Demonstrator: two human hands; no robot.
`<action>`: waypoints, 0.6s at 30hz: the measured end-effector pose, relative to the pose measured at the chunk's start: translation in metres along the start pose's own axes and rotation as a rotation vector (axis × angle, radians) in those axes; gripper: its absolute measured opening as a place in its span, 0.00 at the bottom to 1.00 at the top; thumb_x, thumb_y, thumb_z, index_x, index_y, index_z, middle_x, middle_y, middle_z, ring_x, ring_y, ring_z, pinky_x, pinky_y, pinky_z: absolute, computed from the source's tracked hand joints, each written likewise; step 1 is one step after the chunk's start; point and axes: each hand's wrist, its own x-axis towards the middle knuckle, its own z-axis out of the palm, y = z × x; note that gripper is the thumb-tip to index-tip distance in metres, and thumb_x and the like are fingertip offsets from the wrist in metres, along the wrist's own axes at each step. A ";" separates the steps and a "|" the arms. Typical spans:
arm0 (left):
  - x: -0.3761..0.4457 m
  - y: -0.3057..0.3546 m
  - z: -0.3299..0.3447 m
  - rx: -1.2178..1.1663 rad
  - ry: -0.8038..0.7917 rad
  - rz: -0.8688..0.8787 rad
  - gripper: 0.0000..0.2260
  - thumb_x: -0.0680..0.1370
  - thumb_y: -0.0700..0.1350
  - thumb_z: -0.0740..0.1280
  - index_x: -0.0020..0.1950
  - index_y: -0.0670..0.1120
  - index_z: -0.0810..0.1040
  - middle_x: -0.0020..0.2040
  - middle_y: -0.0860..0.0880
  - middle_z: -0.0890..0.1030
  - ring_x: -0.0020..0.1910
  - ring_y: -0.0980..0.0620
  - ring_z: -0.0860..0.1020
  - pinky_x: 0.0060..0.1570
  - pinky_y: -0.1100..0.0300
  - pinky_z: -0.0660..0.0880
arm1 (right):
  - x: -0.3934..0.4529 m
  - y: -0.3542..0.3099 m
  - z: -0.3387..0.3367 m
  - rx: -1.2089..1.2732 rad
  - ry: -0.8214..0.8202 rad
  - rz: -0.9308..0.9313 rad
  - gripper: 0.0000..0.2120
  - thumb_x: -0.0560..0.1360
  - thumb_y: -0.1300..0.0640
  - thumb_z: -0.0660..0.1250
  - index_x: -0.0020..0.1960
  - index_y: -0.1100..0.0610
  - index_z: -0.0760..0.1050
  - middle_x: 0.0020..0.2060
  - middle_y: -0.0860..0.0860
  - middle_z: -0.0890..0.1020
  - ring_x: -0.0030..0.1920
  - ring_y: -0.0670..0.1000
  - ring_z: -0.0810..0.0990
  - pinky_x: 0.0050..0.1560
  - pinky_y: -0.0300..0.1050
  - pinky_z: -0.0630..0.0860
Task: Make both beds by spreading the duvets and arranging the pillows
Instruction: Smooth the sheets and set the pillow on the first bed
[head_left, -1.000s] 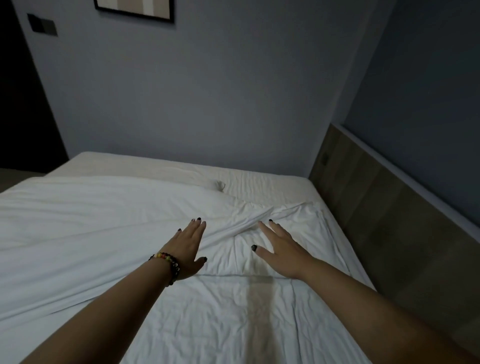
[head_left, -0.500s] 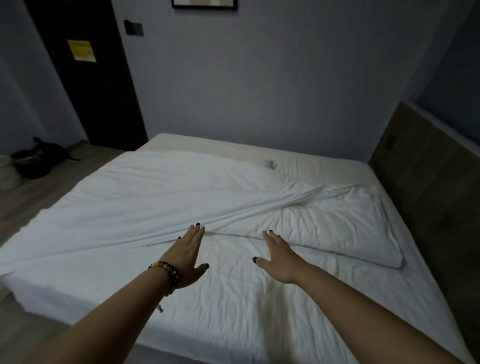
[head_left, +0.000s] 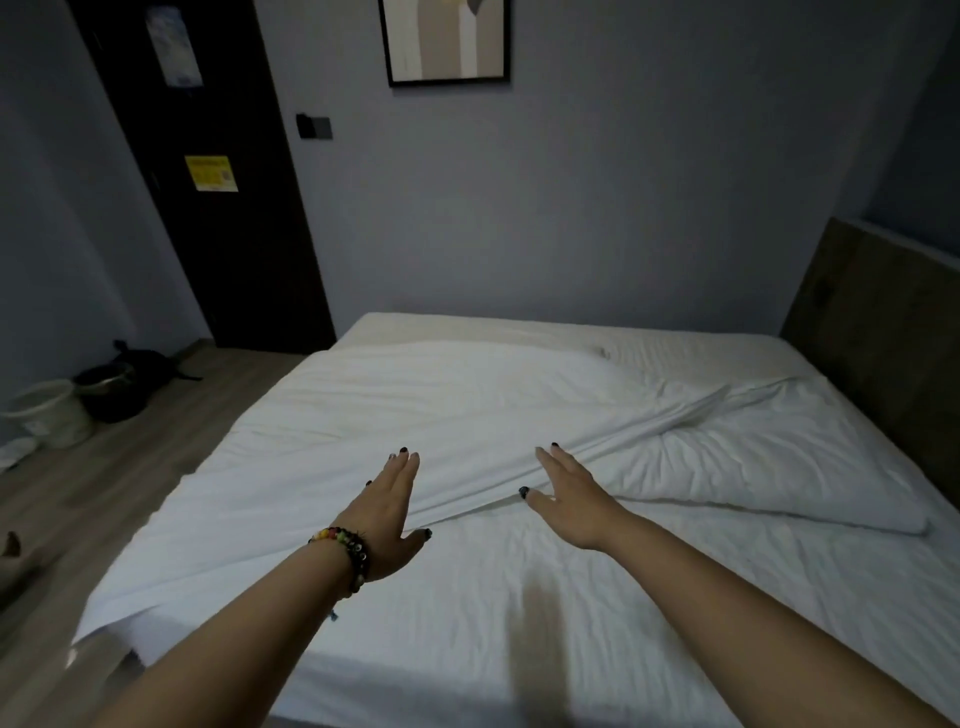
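Note:
A white duvet (head_left: 395, 415) lies folded back across the far half of the bed (head_left: 519, 623), its edge running diagonally from near left to far right. A white pillow (head_left: 769, 467) lies flat at the right, near the wooden headboard (head_left: 883, 332). My left hand (head_left: 387, 512), with a beaded bracelet on the wrist, reaches out with straight fingers over the duvet's folded edge. My right hand (head_left: 569, 496) stretches out flat beside it, fingertips at the duvet's edge. Neither hand holds anything. Whether they touch the fabric is unclear.
A dark door (head_left: 208, 171) with a yellow notice stands at the back left. On the wooden floor (head_left: 104, 493) left of the bed sit a white bucket (head_left: 49, 418) and a dark bag (head_left: 124, 379). A framed picture (head_left: 447, 41) hangs on the grey wall.
The view has swung left and pulled back, bringing the door and floor into sight. Both hands have shifted left from the pillow to the duvet's folded edge, still flat.

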 end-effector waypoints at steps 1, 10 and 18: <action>-0.004 -0.021 -0.005 0.011 -0.013 0.006 0.40 0.79 0.54 0.62 0.78 0.45 0.36 0.78 0.49 0.37 0.77 0.53 0.39 0.75 0.59 0.46 | 0.007 -0.018 0.015 0.011 -0.002 -0.001 0.33 0.80 0.43 0.57 0.79 0.50 0.45 0.78 0.47 0.43 0.78 0.49 0.43 0.76 0.51 0.51; -0.011 -0.199 -0.051 0.061 -0.126 -0.003 0.39 0.80 0.54 0.61 0.77 0.46 0.35 0.78 0.50 0.35 0.77 0.54 0.39 0.75 0.59 0.47 | 0.090 -0.154 0.118 -0.193 -0.059 -0.052 0.34 0.81 0.45 0.54 0.79 0.51 0.38 0.78 0.49 0.40 0.78 0.50 0.40 0.77 0.49 0.48; 0.018 -0.375 -0.066 0.173 -0.203 -0.023 0.40 0.79 0.54 0.60 0.77 0.43 0.34 0.78 0.47 0.35 0.77 0.51 0.39 0.76 0.56 0.47 | 0.242 -0.268 0.220 -0.206 -0.134 -0.118 0.34 0.82 0.46 0.55 0.79 0.52 0.40 0.78 0.51 0.42 0.78 0.52 0.41 0.76 0.51 0.50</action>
